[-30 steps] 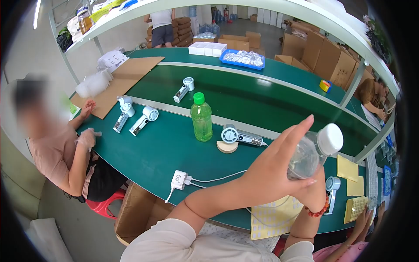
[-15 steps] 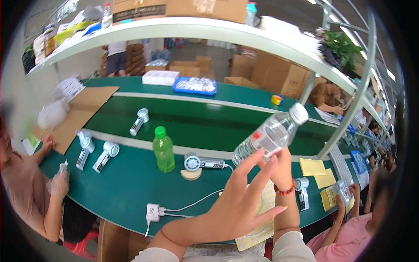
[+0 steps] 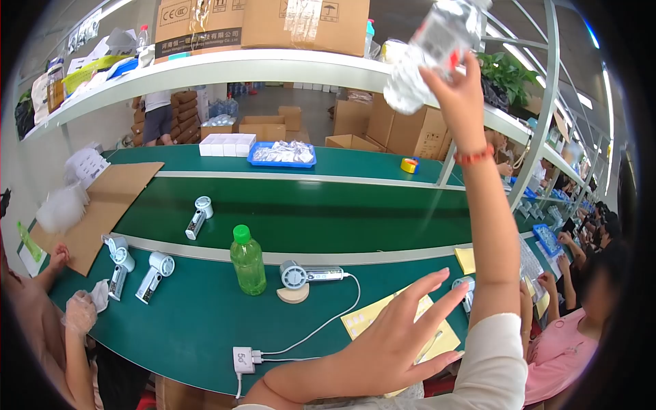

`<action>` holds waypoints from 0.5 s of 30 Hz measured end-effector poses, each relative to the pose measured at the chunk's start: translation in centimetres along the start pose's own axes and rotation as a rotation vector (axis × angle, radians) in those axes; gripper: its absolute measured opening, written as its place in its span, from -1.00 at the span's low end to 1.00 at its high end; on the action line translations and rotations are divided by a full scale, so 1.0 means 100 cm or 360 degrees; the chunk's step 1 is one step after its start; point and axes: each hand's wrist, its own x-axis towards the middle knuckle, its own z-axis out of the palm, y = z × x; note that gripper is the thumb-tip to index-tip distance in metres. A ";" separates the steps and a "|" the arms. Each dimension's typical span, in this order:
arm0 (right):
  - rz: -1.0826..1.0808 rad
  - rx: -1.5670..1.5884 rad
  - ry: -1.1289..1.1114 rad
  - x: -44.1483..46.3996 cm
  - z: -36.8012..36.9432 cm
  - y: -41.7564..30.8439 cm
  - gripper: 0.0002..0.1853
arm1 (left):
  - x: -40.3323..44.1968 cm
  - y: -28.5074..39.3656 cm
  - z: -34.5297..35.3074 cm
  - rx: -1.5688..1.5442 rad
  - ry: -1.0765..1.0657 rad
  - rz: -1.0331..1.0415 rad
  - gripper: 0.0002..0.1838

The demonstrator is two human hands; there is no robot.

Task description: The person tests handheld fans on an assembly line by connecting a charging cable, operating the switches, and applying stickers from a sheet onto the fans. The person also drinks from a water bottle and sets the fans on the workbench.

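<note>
My right hand [image 3: 462,102], a red bead bracelet at its wrist, is raised high and gripping a clear plastic water bottle [image 3: 434,48] at shelf height. The bottle is tilted and blurred. Low over the table, my left hand [image 3: 383,342] is open, its fingers spread, holding nothing. Beneath and behind it lies a yellow sticker sheet [image 3: 360,322]. A green bottle [image 3: 248,265] stands upright left of a light-blue handheld fan [image 3: 294,275], which rests on a cream round stand [image 3: 294,294]. A white cable joins the fan to a white charger [image 3: 243,360].
A shelf [image 3: 294,60] carrying cartons [image 3: 307,26] spans above the table. More fans [image 3: 156,275] lie at left, near a co-worker's gloved hand [image 3: 80,311]. One fan [image 3: 199,217] lies on the belt. Another person in pink [image 3: 562,348] sits at right.
My right hand has lifted the water bottle up and away, from above the table to shelf height. My left hand has parted from it and remains low. The view has shifted.
</note>
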 end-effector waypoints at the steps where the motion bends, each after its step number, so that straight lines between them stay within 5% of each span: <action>1: -0.0045 -0.0149 0.0095 0.014 0.006 -0.002 -0.22 | 0.000 0.000 -0.002 -0.0039 -0.0012 -0.0028 -0.25; 11: 0.0009 -0.0927 0.0169 0.095 0.072 0.014 -0.17 | -0.002 -0.003 -0.022 -0.0038 -0.0026 -0.0025 -0.24; 15: 0.0305 -0.1024 0.0073 0.109 0.089 0.028 -0.19 | -0.001 -0.008 -0.024 -0.0176 -0.0189 -0.0116 -0.19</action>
